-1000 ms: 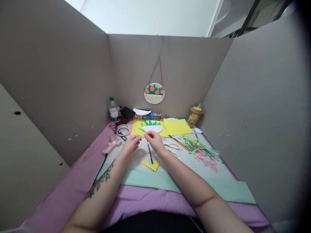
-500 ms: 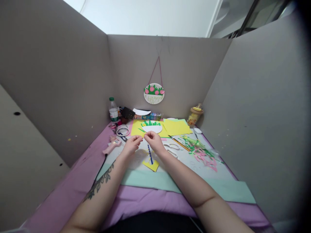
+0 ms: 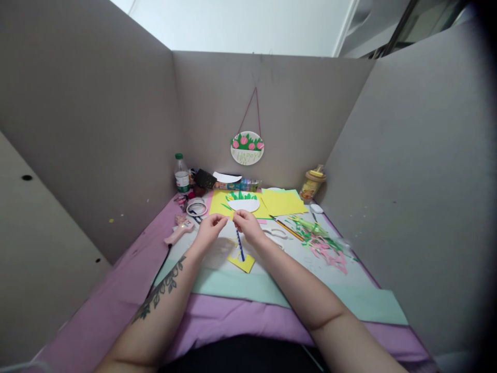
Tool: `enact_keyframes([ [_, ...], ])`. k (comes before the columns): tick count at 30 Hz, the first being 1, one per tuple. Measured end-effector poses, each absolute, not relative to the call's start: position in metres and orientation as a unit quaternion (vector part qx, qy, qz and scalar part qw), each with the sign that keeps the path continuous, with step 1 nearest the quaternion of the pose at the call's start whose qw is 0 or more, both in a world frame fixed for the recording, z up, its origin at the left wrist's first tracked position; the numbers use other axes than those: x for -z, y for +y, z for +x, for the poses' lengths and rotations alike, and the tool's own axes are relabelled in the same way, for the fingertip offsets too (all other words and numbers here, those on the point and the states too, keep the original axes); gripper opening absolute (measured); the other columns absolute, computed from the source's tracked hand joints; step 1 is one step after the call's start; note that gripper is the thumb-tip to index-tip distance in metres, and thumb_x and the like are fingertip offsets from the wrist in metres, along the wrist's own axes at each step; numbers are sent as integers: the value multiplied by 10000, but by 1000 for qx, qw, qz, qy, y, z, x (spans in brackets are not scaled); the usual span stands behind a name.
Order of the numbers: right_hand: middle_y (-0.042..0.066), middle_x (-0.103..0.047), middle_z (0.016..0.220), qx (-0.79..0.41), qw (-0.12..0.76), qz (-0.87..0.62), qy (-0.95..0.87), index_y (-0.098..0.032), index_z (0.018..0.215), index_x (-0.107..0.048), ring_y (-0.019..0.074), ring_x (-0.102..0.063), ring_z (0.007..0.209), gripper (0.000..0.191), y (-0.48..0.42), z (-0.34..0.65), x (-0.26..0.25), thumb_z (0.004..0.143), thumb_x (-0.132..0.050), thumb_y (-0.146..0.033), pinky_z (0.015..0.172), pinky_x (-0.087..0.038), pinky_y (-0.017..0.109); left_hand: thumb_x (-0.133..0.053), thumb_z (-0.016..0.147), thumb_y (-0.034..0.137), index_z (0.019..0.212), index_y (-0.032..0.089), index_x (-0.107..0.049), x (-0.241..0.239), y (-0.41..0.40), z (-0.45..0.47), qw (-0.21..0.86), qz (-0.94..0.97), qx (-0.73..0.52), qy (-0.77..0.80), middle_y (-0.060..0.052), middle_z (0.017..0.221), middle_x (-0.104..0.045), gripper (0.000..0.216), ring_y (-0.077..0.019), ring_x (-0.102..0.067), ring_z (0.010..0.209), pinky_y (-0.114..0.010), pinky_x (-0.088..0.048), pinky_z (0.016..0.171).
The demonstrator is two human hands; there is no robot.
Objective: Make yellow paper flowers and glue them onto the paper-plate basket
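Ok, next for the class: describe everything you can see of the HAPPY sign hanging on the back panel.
The HAPPY sign is a white, round-looking disc, probably card or paper, hanging upright against the grey back panel from a thin reddish cord that rises to a point. Green leaf shapes and four pink flowers fill its upper part; pale green lettering marks the white lower part.

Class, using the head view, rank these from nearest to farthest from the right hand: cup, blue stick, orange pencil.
From the right hand:
1. Blue stick: just below it in the picture.
2. Orange pencil: on the table to its right.
3. Cup: farther off, at the back right.
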State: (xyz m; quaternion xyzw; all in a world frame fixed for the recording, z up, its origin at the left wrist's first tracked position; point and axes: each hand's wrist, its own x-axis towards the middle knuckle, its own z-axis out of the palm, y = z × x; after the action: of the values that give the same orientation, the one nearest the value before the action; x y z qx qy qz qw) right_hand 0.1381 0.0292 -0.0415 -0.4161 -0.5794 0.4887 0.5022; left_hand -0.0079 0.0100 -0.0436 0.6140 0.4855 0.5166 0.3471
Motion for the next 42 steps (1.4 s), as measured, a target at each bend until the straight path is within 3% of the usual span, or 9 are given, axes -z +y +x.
enact_keyframes([
  [5, -66, -405, 491, -501, 501, -411, -573, -188, 600, -467, 71, -323, 427, 87, 29, 136, 44, 655, -486, -253, 413, -254, 199, -606, 736, 344, 800, 180, -636, 46, 8, -10, 222, 685, -480, 501, -38, 798, -656, 178, -149, -529, 652, -259, -393, 625],
  [8, -68, -398, 482, -503, 510, -416, -560, -185, 615, -485, 74, -321, 431, 67, 27, 132, 45, 641, -500, -245, 412, -249, 202, -572, 776, 341, 785, 192, -620, 48, 5, -8, 133, 718, -464, 501, -31, 780, -644, 157, -144, -510, 637, -262, -380, 629],
  [12, -69, -397, 486, -503, 518, -421, -549, -187, 627, -482, 76, -320, 426, 92, 26, 129, 47, 655, -515, -268, 409, -244, 209, -528, 811, 310, 787, 198, -611, 48, 3, -7, 95, 728, -462, 497, -26, 765, -630, 141, -144, -510, 641, -257, -371, 629],
  [23, -67, -422, 500, -473, 528, -422, -565, -187, 614, -468, 85, -346, 467, 101, 25, 126, 50, 677, -506, -256, 446, -274, 213, -499, 790, 221, 691, 172, -573, 50, 7, -5, 125, 703, -486, 503, 7, 659, -577, 133, -122, -503, 609, -234, -366, 593],
  [35, -67, -412, 504, -491, 523, -403, -568, -187, 623, -476, 82, -333, 457, 137, 24, 131, 46, 693, -541, -285, 443, -263, 220, -530, 788, 365, 751, 150, -612, 41, 7, -5, 249, 651, -509, 505, -20, 708, -623, 233, -141, -538, 647, -235, -396, 596],
  [42, -55, -422, 509, -479, 525, -403, -577, -183, 620, -502, 92, -345, 478, 129, 26, 133, 48, 683, -553, -284, 467, -267, 228, -511, 778, 379, 765, 157, -605, 41, 11, -15, 205, 655, -482, 544, -33, 736, -641, 241, -150, -550, 641, -242, -401, 595],
])
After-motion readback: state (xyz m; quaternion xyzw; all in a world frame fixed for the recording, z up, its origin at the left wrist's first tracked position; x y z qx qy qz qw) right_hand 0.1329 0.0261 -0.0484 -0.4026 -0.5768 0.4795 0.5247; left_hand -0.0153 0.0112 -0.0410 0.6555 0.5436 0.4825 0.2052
